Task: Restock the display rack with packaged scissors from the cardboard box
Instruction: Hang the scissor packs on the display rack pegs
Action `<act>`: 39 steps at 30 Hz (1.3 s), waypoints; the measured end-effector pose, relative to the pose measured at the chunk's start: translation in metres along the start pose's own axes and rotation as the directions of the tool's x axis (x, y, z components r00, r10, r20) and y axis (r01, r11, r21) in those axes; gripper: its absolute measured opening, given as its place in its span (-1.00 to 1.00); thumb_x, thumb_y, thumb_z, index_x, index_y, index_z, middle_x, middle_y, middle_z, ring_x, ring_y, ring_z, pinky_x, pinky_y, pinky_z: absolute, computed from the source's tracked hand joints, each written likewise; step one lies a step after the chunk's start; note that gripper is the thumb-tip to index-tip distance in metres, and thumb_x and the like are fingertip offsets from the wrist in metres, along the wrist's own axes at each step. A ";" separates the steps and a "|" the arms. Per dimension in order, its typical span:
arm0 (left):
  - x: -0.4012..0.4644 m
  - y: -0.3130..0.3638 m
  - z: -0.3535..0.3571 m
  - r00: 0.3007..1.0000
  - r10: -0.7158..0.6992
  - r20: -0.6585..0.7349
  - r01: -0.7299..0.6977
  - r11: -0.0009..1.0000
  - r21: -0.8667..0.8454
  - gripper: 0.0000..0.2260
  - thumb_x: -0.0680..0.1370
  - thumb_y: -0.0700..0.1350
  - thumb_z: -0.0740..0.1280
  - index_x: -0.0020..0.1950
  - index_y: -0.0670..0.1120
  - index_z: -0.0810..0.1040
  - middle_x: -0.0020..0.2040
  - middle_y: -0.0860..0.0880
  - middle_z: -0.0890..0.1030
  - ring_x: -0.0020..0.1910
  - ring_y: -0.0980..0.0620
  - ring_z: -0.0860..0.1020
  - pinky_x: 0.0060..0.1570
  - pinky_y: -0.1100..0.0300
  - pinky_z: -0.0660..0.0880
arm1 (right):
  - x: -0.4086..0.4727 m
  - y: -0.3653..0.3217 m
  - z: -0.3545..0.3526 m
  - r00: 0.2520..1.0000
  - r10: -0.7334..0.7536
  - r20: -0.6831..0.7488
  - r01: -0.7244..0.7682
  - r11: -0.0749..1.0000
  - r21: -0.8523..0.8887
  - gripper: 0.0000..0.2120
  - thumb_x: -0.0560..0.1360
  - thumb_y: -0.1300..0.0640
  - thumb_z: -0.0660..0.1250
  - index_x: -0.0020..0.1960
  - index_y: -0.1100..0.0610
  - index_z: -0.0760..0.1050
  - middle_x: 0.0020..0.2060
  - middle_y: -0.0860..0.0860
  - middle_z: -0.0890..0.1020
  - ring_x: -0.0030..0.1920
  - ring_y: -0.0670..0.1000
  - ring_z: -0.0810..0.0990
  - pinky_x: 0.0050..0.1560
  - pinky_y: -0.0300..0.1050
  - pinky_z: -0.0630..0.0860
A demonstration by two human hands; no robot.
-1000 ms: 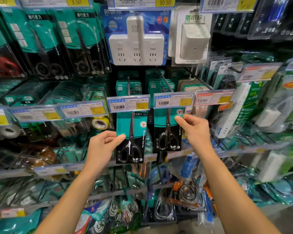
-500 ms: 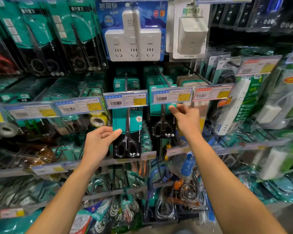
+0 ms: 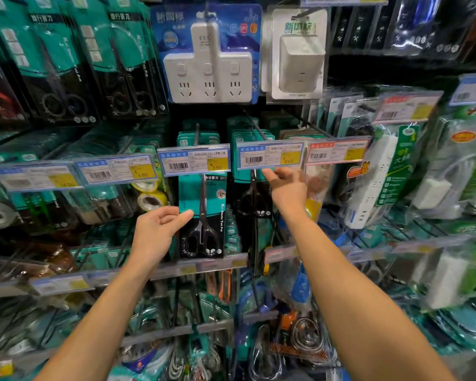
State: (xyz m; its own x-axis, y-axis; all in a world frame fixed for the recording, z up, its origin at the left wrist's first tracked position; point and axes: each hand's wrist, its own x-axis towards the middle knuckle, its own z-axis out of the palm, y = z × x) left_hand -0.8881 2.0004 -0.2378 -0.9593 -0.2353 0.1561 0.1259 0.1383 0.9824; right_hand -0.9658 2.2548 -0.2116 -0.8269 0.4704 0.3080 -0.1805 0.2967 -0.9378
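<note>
i am hanging scissor packs on the rack. my left hand (image 3: 160,232) pinches the left edge of one scissors pack (image 3: 202,215) with thumb and fingers, keeping it straight on its hook (image 3: 196,133). my right hand (image 3: 287,188) is at about 2 o'clock from the left one. its fingers reach the top of a second pack (image 3: 254,199), just under the price tag (image 3: 270,155). i cannot tell if it grips or only touches.

next, i think i must push that pack back along its hook, then let go.

the pack is a flat card, teal on top, black below, with black-handled scissors under clear plastic. i cannot see the cardboard box.
</note>
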 end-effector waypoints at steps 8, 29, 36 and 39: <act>-0.002 0.000 -0.007 1.000 0.011 -0.019 -0.011 1.000 0.009 -0.88 0.42 -0.07 0.55 -0.15 0.02 0.62 -0.29 0.09 0.67 -0.34 0.34 0.60 -0.15 0.32 0.50 | -0.005 -0.010 -0.005 0.995 -0.095 0.038 0.100 0.985 -0.141 -0.72 0.48 0.02 0.42 -0.08 0.26 0.66 -0.20 0.15 0.68 -0.12 0.11 0.63 -0.06 -0.13 0.51; -0.038 0.011 -0.027 0.987 -0.125 0.100 0.126 0.992 -0.003 -0.91 0.45 -0.12 0.53 -0.20 -0.01 0.65 -0.26 0.07 0.73 -0.27 0.19 0.68 -0.28 0.40 0.54 | -0.150 -0.026 -0.018 0.876 0.132 0.465 -0.221 0.965 0.143 -0.85 0.47 0.13 0.46 0.02 0.15 0.64 -0.11 0.04 0.72 -0.05 -0.03 0.69 0.00 -0.19 0.61; -0.051 0.005 -0.025 0.982 -0.147 0.119 0.148 0.989 0.001 -0.89 0.44 -0.10 0.54 -0.20 0.00 0.63 -0.26 0.09 0.73 -0.26 0.20 0.68 -0.27 0.40 0.55 | -0.167 -0.022 -0.019 0.877 0.124 0.464 -0.193 0.976 0.105 -0.92 0.44 0.19 0.50 -0.11 0.06 0.63 -0.25 -0.01 0.72 -0.21 -0.07 0.68 -0.09 -0.13 0.64; -0.051 0.005 -0.024 0.981 -0.142 0.131 0.142 0.990 0.007 -0.90 0.43 -0.05 0.54 -0.20 0.02 0.64 -0.22 0.07 0.74 -0.20 0.14 0.70 -0.22 0.35 0.58 | -0.164 -0.023 -0.021 0.877 0.127 0.463 -0.200 0.973 0.112 -0.94 0.45 0.17 0.49 -0.10 0.06 0.64 -0.23 0.00 0.72 -0.20 -0.04 0.69 -0.14 -0.15 0.64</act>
State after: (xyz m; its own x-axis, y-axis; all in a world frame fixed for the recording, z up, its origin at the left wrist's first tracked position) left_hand -0.8323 1.9903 -0.2385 -0.9922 -0.1249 0.0004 -0.0135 0.1099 0.9938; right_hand -0.8145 2.1878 -0.2370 -0.9949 0.0654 0.0765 -0.0697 0.1011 -0.9924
